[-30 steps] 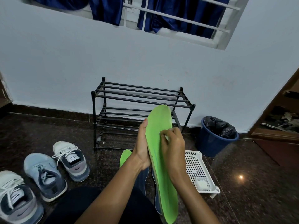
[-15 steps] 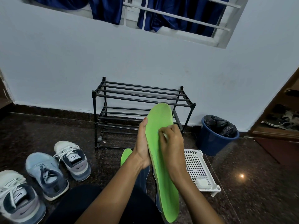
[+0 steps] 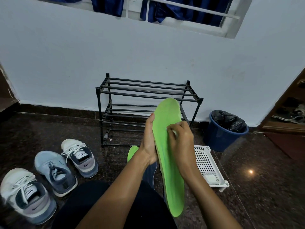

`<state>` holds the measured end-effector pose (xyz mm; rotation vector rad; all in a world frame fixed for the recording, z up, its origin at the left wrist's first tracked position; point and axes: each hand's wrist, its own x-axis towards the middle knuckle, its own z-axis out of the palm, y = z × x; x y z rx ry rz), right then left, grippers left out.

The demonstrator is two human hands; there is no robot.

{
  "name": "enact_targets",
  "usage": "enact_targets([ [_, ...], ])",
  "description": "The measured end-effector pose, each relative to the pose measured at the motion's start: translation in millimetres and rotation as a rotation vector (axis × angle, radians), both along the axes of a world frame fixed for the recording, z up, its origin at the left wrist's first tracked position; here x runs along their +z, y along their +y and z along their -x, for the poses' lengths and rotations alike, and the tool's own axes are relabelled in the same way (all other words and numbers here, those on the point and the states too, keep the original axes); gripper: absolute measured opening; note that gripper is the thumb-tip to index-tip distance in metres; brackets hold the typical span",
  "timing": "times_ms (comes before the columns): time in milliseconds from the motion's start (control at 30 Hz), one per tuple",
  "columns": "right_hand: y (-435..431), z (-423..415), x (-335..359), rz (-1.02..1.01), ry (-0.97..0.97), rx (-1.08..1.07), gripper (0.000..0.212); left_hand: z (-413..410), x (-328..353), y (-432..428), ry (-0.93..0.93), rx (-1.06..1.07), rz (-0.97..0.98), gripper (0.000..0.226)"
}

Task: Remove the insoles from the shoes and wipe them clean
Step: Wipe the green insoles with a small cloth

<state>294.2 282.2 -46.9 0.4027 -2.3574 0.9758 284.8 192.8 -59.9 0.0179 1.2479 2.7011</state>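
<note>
A long green insole point(image 3: 170, 162) stands nearly upright in front of me. My left hand point(image 3: 149, 142) holds it from behind along its left edge, thumb up near the toe end. My right hand point(image 3: 180, 141) pinches a small white wipe point(image 3: 175, 132) against the insole's upper face. A second green insole point(image 3: 132, 152) lies on the floor behind my left wrist, mostly hidden. Three sneakers sit at the left: a white and grey one point(image 3: 79, 157), a light blue one point(image 3: 54, 172) and a white one point(image 3: 26, 195).
A black metal shoe rack point(image 3: 146, 95) stands against the wall ahead. A white perforated tray point(image 3: 208, 164) holding a white pad lies on the floor at the right. A blue bin with a black liner point(image 3: 226, 129) sits beyond it. Dark granite floor all around.
My right hand with the wipe has slid a short way up the insole toward the toe end. The left hand holds the insole in much the same place.
</note>
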Motion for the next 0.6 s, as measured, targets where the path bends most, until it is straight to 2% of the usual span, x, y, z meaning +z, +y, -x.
enact_targets([
  [133, -4.1, -3.2, -4.7, -0.019, 0.007, -0.004, 0.012, -0.7, 0.3, -2.3, -0.008, 0.009, 0.005, 0.065],
  [367, -8.1, -28.8, -11.1, -0.027, -0.008, 0.153, 0.013, -0.2, 0.0, -3.1, -0.03, -0.011, 0.007, 0.076],
  [600, -5.6, -7.4, -7.1, -0.006, -0.005, 0.031, 0.013, 0.8, -1.2, -1.8, -0.014, 0.017, -0.015, 0.068],
])
